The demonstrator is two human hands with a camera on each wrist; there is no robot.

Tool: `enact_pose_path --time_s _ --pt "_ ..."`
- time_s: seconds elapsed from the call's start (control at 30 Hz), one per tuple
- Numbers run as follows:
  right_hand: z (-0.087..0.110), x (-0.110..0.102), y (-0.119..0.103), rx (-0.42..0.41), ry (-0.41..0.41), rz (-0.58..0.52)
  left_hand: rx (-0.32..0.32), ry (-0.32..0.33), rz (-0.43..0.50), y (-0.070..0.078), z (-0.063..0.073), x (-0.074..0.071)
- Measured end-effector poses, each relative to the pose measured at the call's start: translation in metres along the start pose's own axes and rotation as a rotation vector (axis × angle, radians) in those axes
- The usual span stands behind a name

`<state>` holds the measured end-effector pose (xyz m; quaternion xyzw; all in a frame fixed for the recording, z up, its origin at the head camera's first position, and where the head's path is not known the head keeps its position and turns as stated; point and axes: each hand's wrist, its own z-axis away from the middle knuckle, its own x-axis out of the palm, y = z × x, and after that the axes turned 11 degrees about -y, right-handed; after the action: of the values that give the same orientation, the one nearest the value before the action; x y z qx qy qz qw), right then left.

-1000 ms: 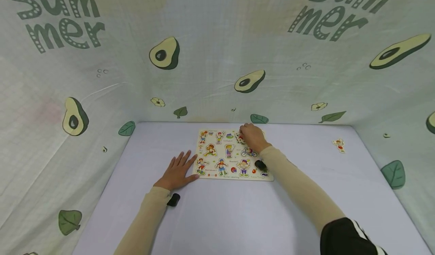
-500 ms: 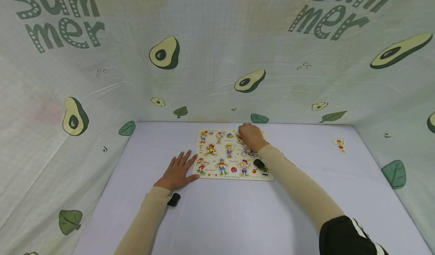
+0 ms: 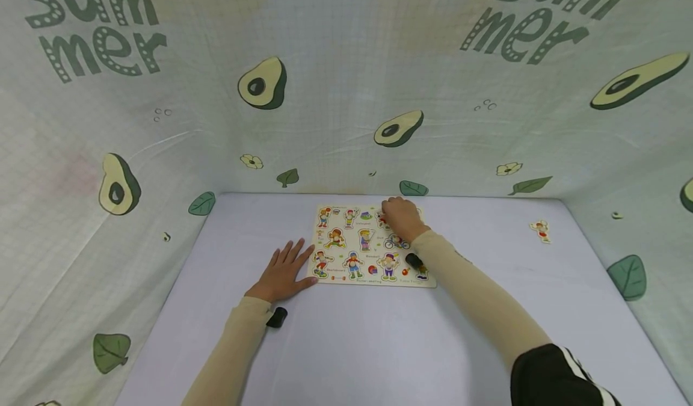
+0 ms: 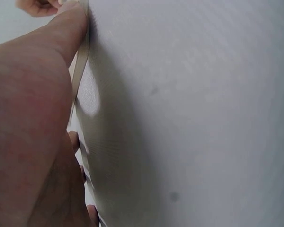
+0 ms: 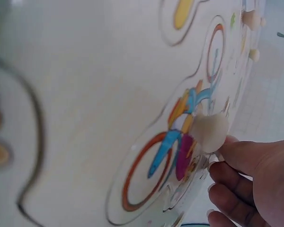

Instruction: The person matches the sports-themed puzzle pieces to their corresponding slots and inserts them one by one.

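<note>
A wooden knob puzzle board (image 3: 379,284) with painted sporty children lies on the table. At its upper right my right hand (image 3: 402,215) curls its fingers over a soccer player puzzle piece (image 3: 382,219), pinching it. Its knob is hidden by the fingers. In the right wrist view the cyclist piece (image 5: 180,137) with its round knob (image 5: 211,132) stands in front of my right hand (image 5: 270,175). My left hand (image 3: 281,273) rests flat on the table with spread fingers, thumb and fingertips touching the board's left edge.
One loose figure piece (image 3: 540,231) in red and white lies apart at the right of the white table (image 3: 368,346). A cloth (image 3: 325,81) printed with avocados and leaves hangs behind and at the sides.
My right hand shifts very slightly over the same spot, and the soccer piece looks a little realigned on the board. My left hand stays where it was.
</note>
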<state>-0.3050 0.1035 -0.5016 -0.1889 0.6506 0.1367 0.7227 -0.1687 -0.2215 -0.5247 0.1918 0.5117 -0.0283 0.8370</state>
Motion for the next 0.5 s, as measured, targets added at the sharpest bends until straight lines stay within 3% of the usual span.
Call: enact_pose_path --time_s 0.5 --pt "0.0039 -0.0036 -0.0006 0.015 -0.055 -0.067 -0.014 -0.024 -0.016 -0.0050 -0.0054 0.0025"
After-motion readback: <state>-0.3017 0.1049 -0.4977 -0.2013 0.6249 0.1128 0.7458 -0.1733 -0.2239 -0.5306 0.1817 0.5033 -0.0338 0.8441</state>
